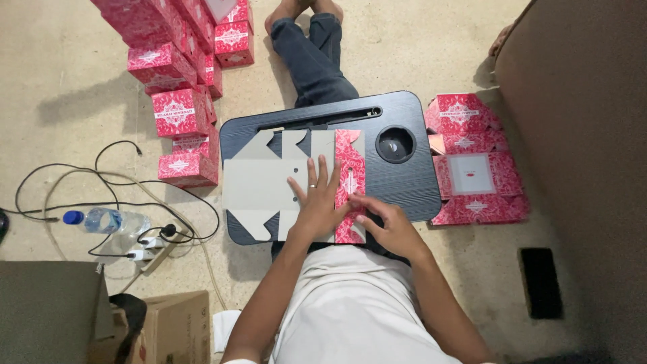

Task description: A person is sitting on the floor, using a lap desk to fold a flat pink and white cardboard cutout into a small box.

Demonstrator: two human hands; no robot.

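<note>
At frame centre, we press our left hand point(315, 201), fingers spread, flat on the grey box blank point(259, 185) on the black lap desk point(404, 178); our right hand point(387, 226) pinches its folded red flap point(350, 176).

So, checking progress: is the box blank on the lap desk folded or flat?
Mostly flat: the box blank lies grey side up, one red panel folded over.

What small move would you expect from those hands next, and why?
Probably pressing the folded red flap flat along its crease. The left hand lies spread on the grey inside of the flat carton blank, pinning it to the black lap desk, while the right hand fingers the flap's lower edge.
</note>
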